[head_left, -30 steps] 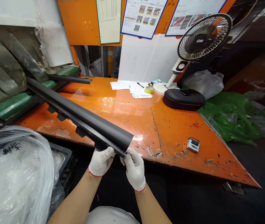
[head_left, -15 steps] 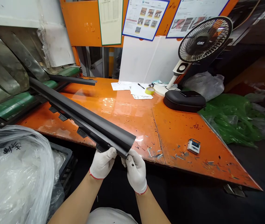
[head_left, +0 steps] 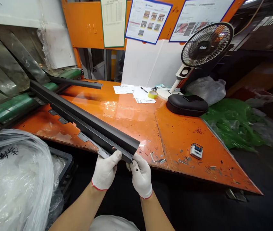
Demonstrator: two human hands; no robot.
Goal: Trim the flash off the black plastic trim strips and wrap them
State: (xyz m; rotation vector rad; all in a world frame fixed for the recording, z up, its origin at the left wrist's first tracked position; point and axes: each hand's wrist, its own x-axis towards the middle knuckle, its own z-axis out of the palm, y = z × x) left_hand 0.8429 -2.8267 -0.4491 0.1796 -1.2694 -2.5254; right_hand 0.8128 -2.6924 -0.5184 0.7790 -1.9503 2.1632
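Observation:
A long black plastic trim strip (head_left: 88, 118) with clip tabs along its lower edge slants across the orange table. Its far end goes under the metal flaps of the conveyor at the left. My left hand (head_left: 105, 169), in a white glove with a red cuff, grips the strip's lower edge near its close end, thumb on top. At the very corner of that end, my gloved right hand (head_left: 140, 175) pinches the strip between thumb and fingers. Whatever lies under the fingers of both hands is hidden.
A second black strip (head_left: 78, 82) pokes out from the green conveyor belt (head_left: 9, 106). Dark scraps lie on the orange table (head_left: 175, 128), near a small white counter-like device (head_left: 196, 150). A fan (head_left: 206, 45), a black case (head_left: 186, 105) and yellow tape (head_left: 152, 94) stand farther back. Plastic bags (head_left: 13, 179) fill the left.
The strip has rolled slightly, so its tabbed lower side faces up more. My left thumb has shifted a little to the right. The view has moved slightly.

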